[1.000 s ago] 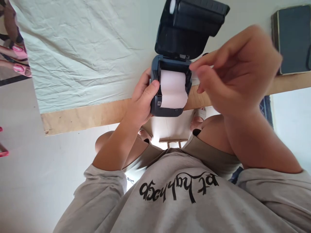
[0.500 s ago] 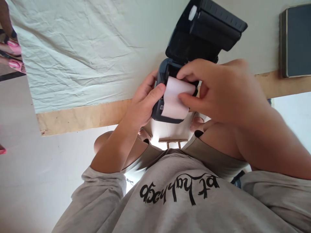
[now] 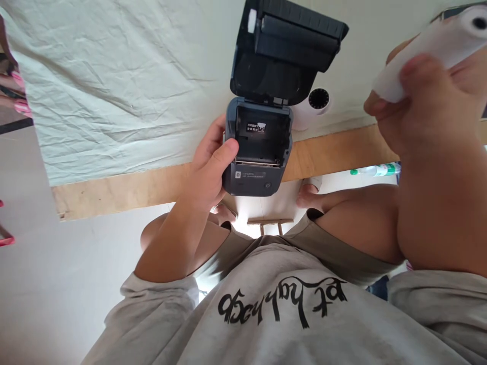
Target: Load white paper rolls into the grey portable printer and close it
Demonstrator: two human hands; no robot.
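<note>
Your L hand [image 3: 209,170] is clamped on the portable thermal printer [image 3: 261,142], thumb over the near side rim of the bay, fingers wrapped round the side & under. The printer sits just R of that grip, held over the wooden table edge [image 3: 125,195]. Its lid [image 3: 277,76] stands wide open, hinged up beyond your L thumb & leaning a bit R; black roller [image 3: 292,38] across the lid's far end, w/ a white tab [image 3: 251,20] at the roller's L end. Bay faces up at you: printed label [image 3: 256,127] on its floor, a bit beyond your thumb tip. Power btn [image 3: 268,185] is on the front panel, R of the thumb & closer to you.

Your R hand [image 3: 429,111] is well apart, off to the R, closed round 1 white paper roll [image 3: 443,43]. Roll's tilted, dark core hole at the end pointing up & R, away from your L grip. Slightly blurred there.

A 2nd roll [image 3: 302,114], white w/ a black core, is on the table just past the printer's R side, between your 2 grips. Pale green cloth [image 3: 133,91] spreads L of & beyond the L grip. Clear bottle w/ green cap [image 3: 376,170] shows past the table edge, just L of your R forearm.
</note>
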